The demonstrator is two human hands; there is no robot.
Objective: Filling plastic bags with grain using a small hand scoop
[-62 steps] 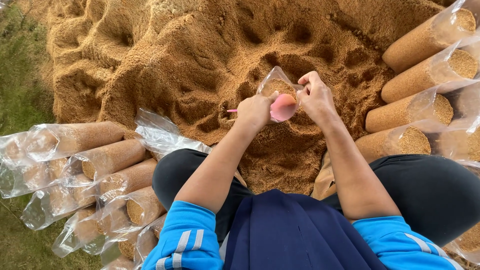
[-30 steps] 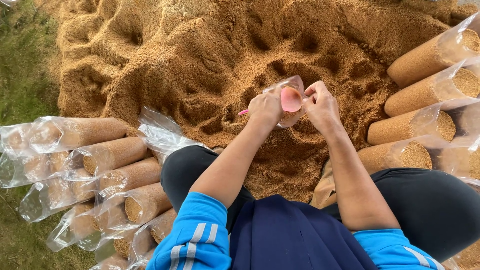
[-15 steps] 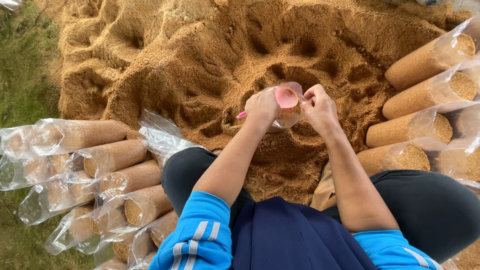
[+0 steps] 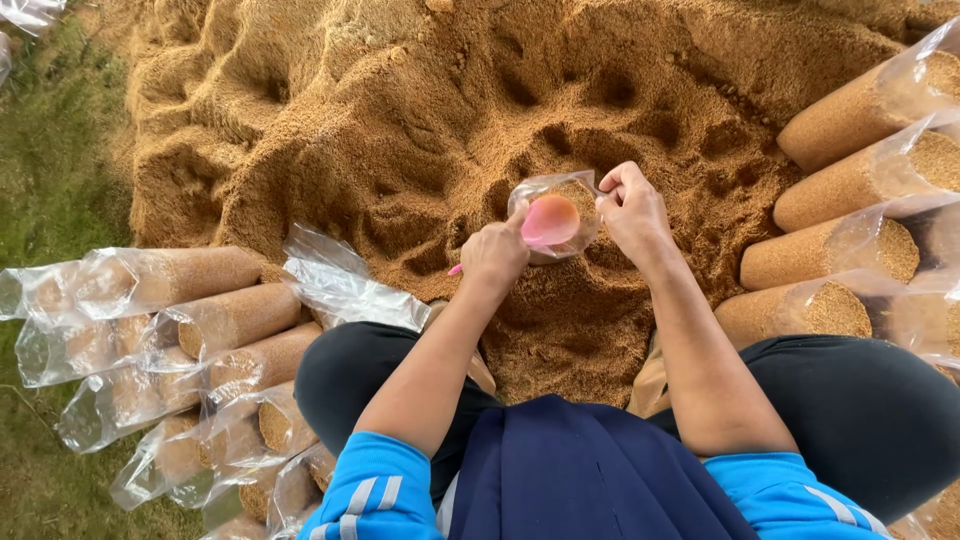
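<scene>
Pink scoop (image 4: 549, 221), handle toward left hand (image 4: 493, 257)

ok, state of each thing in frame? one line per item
Left hand: shut on pink scoop, held over the bag's mouth.
Right hand: pinching the bag's rim.
Scoop: at the bag's mouth; load cannot be told.
Bag: upright, open, holding sawdust.
Sawdust pile: loose, pitted with hollows.
Filled bags, left: lying stacked, tops open.
Filled bags, right: lying stacked, tops open.
Empty bags: flat, unfilled.
</scene>
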